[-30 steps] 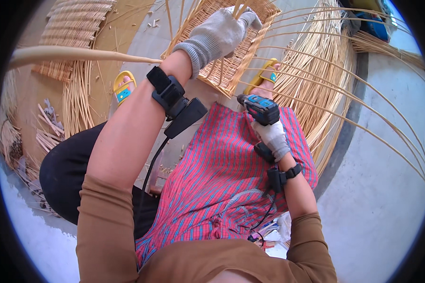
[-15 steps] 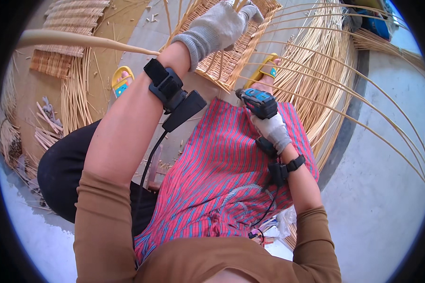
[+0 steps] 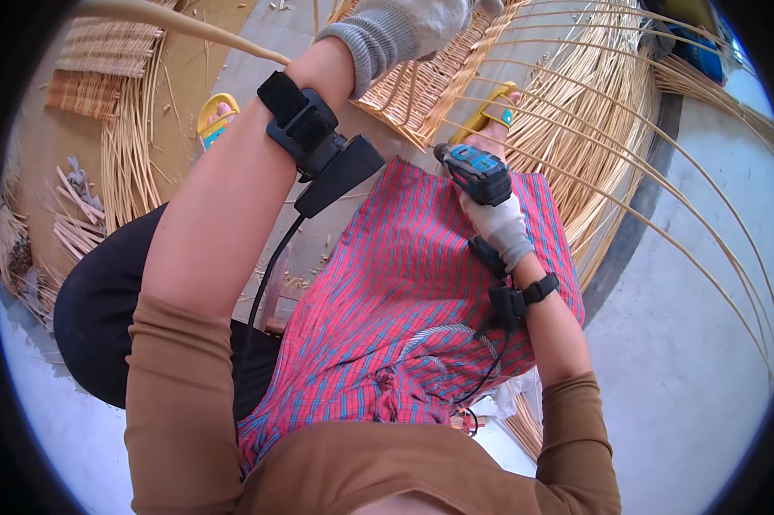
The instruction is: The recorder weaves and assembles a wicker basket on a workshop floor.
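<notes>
My right hand point(image 3: 497, 221), in a white glove with a grey cuff, is wrapped round the grip of a blue and black cordless drill point(image 3: 479, 174). The drill's nose points up and to the left, towards the near corner of a woven wicker panel point(image 3: 411, 107) that has upright rods along it. My left hand point(image 3: 412, 27), also gloved, is stretched over the panel at the top edge of the picture. Most of its fingers are cut off or hidden, so what they hold cannot be made out.
Long bent rods point(image 3: 631, 159) arch out from the panel to the right. A large bundle of canes point(image 3: 588, 103) lies beyond my right foot. Smaller woven mats point(image 3: 103, 51) and loose sticks point(image 3: 125, 172) are at the left. A thick pole point(image 3: 176, 19) slants in at upper left.
My left hand has moved up, partly out of the picture. The drill in my right hand has shifted slightly right and down, its nose still towards the panel.
</notes>
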Motion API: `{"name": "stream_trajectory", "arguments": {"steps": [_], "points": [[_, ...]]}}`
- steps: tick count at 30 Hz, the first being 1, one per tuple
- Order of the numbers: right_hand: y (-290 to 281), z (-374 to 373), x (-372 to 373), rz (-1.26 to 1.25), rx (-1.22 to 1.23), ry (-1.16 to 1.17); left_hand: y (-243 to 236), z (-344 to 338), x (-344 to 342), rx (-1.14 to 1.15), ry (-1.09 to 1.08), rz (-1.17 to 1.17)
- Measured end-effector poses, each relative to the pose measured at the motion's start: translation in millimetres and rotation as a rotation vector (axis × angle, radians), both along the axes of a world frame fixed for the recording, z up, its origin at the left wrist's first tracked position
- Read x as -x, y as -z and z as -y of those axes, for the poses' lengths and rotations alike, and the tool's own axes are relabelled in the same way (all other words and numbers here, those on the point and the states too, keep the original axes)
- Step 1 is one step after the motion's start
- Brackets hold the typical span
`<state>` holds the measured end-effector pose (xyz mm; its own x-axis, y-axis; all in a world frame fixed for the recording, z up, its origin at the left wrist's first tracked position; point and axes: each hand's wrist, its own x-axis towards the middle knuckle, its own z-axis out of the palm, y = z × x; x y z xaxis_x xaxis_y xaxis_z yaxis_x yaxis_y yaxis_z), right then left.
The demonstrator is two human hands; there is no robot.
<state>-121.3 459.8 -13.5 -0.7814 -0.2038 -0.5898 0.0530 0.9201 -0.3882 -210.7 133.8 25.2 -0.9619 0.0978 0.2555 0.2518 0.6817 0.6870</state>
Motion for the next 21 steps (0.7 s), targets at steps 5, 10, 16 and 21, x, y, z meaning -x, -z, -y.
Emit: {"name": "stream_trajectory", "arguments": {"steps": [5, 10, 16, 21], "points": [[9.3, -4.0, 3.2, -0.078, 0.029, -0.081, -6.8, -1.8, 0.6, -0.004, -0.040, 0.122], [18.4, -7.9, 4.1, -0.078, 0.065, -0.106, -0.1, -5.0, 5.7, -0.018, -0.048, 0.044], [6.7, 4.3, 2.2, -0.045, -0.159, -0.088, -1.2, -26.3, -0.9, -0.411, -0.138, 0.163], [-67.6, 2.1, -24.7, 0.097, 0.325, 0.455, -11.2, -34.4, -9.1, -0.566, -0.185, 0.162]]}}
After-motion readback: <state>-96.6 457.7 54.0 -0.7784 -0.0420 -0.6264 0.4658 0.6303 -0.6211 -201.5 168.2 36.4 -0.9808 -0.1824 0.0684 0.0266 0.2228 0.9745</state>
